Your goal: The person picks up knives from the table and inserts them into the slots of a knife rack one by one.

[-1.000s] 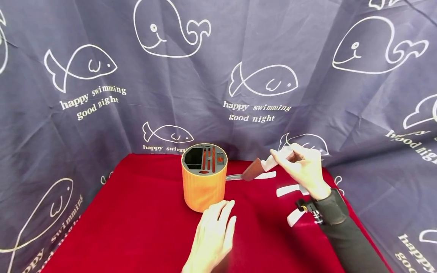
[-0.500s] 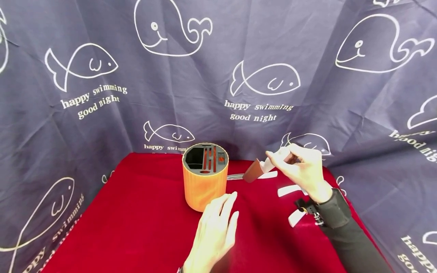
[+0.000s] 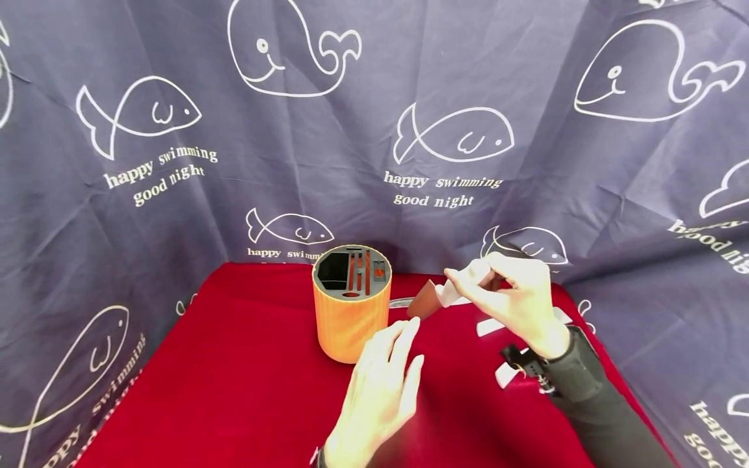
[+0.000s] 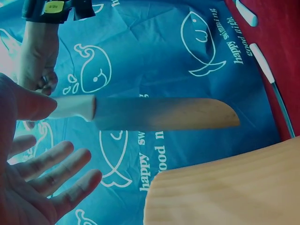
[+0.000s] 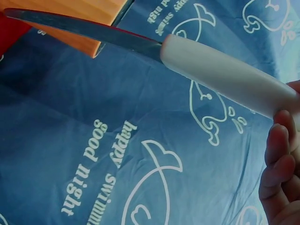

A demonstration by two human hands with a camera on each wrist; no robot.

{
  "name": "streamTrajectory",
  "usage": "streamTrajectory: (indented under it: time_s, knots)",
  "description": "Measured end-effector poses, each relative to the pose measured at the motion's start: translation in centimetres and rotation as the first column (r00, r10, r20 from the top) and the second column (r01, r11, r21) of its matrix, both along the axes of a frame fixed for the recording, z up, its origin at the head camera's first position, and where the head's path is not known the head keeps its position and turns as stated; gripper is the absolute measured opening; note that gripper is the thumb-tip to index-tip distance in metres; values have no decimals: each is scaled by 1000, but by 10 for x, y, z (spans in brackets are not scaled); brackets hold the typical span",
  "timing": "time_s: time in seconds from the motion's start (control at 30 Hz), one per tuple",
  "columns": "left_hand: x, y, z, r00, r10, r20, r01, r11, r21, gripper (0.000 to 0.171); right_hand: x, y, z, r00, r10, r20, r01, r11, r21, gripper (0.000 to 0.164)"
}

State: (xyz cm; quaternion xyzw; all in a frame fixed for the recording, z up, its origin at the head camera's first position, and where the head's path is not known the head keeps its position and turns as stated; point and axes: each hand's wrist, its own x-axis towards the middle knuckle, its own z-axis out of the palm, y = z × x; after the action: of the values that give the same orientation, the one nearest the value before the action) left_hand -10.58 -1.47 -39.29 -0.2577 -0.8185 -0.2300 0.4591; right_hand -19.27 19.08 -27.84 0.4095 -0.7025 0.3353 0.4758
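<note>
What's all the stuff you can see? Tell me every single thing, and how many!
Knife: one, white handle with shiny blade, held above the cloth
Round holder: one, orange with dark grey slotted top, on the cloth
Long tool: one, white and silver, right of the holder, partly hidden
White handles: at least two more, white, farther right, partly hidden
Cloth: one, red, underneath
Curtain: blue-grey, all around behind
Whales and fish: many, white, on the curtain
Words: several sets, white, on the curtain
Sleeve: one, dark, right arm
Left hand: one, bare, in front of the holder
Right hand: one, bare, gripping the knife
</note>
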Motion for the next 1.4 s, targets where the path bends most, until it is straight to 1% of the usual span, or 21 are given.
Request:
streamTrajectory:
  time_s: [0.03,0.07,0.2,0.33,0.47,0.6,0.7,0.87,0.97,1.07,1.23,1.4]
  knots:
    - [0,1,1,1000,-4,-7,4,1000,1,44,2,-1,1,1000,1,-4,-1,1000,6,41]
    - [0,2,2,1000,-6,-13,6,1000,1,44,3,-2,2,1000,18,-7,-18,1000,8,40]
    - [0,5,7,1000,-14,-27,14,1000,1,44,8,-7,5,992,125,-5,-125,992,14,30]
    - [0,7,11,999,-25,-39,25,1000,0,44,11,-11,8,975,221,-6,-221,975,28,24]
    - [-1,7,16,997,-40,-59,40,999,1,44,15,-13,8,970,241,-22,-240,970,44,23]
    - [-3,8,22,995,-64,-80,65,998,8,46,19,-16,8,983,172,-61,-169,984,55,29]
    - [-4,9,26,992,-85,-97,86,996,6,48,22,-19,8,985,150,-85,-146,988,56,33]
    - [-6,11,29,986,-102,-130,103,995,2,47,24,-24,7,976,190,-107,-185,981,57,33]
    - [-7,12,31,983,-112,-149,113,994,1,44,24,-27,6,973,182,-142,-176,983,51,35]
    - [-8,12,34,979,-123,-162,125,992,-1,43,25,-30,5,973,157,-169,-152,988,40,38]
    - [-9,10,37,977,-145,-157,148,989,10,43,27,-33,6,974,119,-195,-113,993,41,37]
    - [-11,9,39,970,-173,-169,180,983,28,38,28,-35,7,971,130,-203,-123,991,46,37]
